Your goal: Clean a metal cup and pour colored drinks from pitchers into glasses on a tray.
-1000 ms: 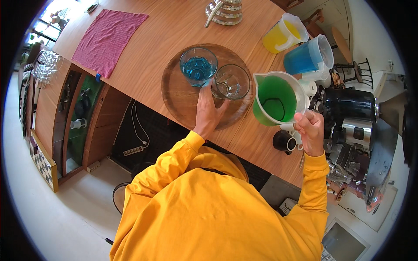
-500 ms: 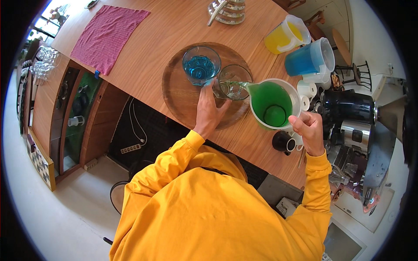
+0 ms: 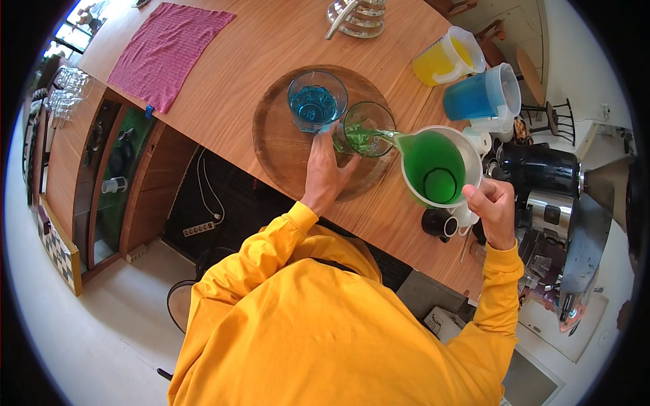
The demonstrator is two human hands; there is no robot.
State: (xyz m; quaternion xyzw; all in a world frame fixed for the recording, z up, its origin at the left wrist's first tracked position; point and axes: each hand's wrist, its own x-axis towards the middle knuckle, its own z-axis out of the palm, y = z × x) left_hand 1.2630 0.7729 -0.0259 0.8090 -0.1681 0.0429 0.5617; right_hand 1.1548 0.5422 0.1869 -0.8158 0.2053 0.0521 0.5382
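My right hand grips the handle of a measuring jug tilted left, with green liquid inside. From its spout a green stream runs into a drinking glass, where liquid swirls at the bottom. Thumb and fingers of my left hand hold that glass from its left and near side. Close by, a second glass contains blue liquid. Both glasses stand on a round wooden tray.
To the right stand a jug of yellow liquid and a jug of blue liquid. A black cup and white cups lie near the table's right edge. A pink cloth and a ribbed glass vessel are farther off.
The jug and my right hand have shifted slightly right. Green liquid now shows at the bottom of the receiving glass, which looked nearly clear before. My left hand has stayed in place.
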